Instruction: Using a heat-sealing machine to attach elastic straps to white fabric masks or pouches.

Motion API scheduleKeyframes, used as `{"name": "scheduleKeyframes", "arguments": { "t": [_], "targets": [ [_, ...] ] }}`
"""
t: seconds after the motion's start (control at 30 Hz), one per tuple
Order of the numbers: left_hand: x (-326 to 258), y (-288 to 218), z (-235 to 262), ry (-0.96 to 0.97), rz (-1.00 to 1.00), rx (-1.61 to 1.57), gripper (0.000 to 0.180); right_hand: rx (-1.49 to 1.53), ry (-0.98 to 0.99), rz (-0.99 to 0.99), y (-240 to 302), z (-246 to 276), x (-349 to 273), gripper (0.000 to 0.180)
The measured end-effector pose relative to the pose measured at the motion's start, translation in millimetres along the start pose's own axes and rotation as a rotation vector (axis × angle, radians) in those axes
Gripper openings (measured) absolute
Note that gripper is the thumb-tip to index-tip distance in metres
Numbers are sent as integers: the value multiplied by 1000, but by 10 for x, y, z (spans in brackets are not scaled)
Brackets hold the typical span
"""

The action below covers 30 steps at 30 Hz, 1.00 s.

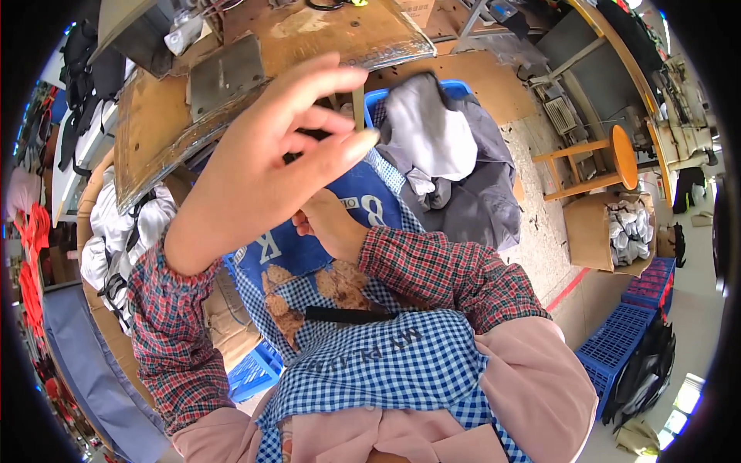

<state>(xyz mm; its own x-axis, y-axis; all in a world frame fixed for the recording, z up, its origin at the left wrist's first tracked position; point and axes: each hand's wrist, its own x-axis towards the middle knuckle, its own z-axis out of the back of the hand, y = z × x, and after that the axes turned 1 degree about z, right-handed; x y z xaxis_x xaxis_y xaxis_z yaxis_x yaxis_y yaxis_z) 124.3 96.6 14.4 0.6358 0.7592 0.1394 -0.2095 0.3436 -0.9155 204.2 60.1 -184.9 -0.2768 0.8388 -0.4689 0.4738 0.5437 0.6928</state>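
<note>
My left hand [285,139] is raised in front of the wooden table's edge. Its fingers are curved but apart, with nothing visible between them. Lower and partly behind it, my right hand [336,224] has its fingers curled in front of the blue checked apron [378,339]. Whatever those fingers may hold is hidden. Just beyond my hands to the right, grey and white cloth pieces [432,131] are heaped over a blue plastic basket [457,87]. The upper part of that cloth looks blurred.
The worn wooden table [309,38] carries a dark metal plate [226,77]. White cloth bundles [131,231] lie at left. A wooden stool [617,158], a cardboard box [594,235] of white bundles and blue crates [617,343] stand to the right.
</note>
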Motion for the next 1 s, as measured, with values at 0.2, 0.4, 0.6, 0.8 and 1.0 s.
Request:
{"name": "scheduleKeyframes", "arguments": {
  "t": [0.2,0.4,0.6,0.8,1.0],
  "targets": [
    [-509,901,458,-196,274,366,25,34,138,235,379,96,253,15],
    [-1177,2040,707,18,527,741,47,-1110,-67,780,699,615,552,38],
    [-1078,2148,729,52,523,830,29,-1406,126,818,649,660,559,17],
    [-942,2252,710,-197,432,963,23,-1298,18,827,784,696,905,15],
    [-1416,1633,555,-284,233,1231,22,-1422,60,842,749,441,531,12]
  ]
}}
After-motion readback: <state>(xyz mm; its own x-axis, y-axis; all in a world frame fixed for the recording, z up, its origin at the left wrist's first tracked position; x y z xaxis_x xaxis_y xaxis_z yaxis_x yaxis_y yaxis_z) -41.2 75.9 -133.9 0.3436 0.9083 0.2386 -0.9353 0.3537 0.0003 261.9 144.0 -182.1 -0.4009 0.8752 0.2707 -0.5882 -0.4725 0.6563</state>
